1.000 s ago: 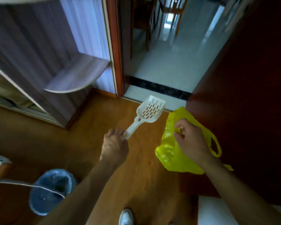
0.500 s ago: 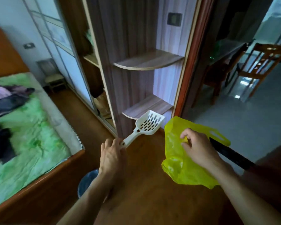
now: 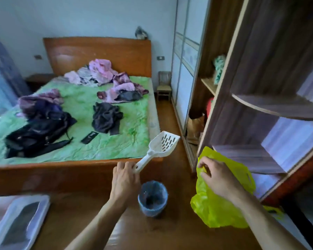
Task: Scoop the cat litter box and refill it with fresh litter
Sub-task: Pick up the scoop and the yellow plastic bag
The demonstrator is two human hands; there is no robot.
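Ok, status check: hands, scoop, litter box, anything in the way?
Left hand grips white scoop, held up. Right hand pinches yellow bag. Litter box on floor, lower left, untouched. Blue bin stands between the arms.

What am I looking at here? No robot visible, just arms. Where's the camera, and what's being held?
There is no machine: a person works with bare hands, and one wide-angle camera worn on the head looks forward and down, so you see only their arms. The left hand has its grip on the handle of a white slotted plastic litter scoop. The right hand pinches a thin yellow plastic bag. Below them on the wooden floor stands a small blue-lined waste bin; a white rectangular tray sits at lower left, too blurred to identify. Behind is a bed with a green cover strewn with clothes.
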